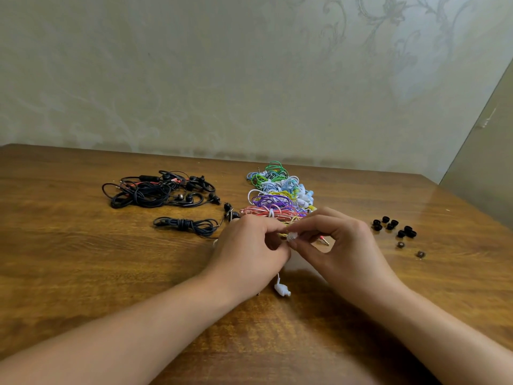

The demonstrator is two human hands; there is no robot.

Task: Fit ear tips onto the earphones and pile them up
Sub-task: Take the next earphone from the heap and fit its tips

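Observation:
My left hand [251,245] and my right hand [337,240] meet above the middle of the wooden table [83,259]. Between their fingertips they pinch a small white earbud [292,236]; which piece each hand holds is hidden by the fingers. A second white earbud [282,289] hangs on its thin wire below my left hand, just above the table. A row of coloured coiled earphones [277,194] lies behind the hands. Several black ear tips [392,226] sit to the right.
A tangle of black earphones [158,190] lies at the back left, with one coiled black pair [188,225] in front of it. Two small greyish ear tips [410,249] lie near the right edge. A wall stands close behind the table.

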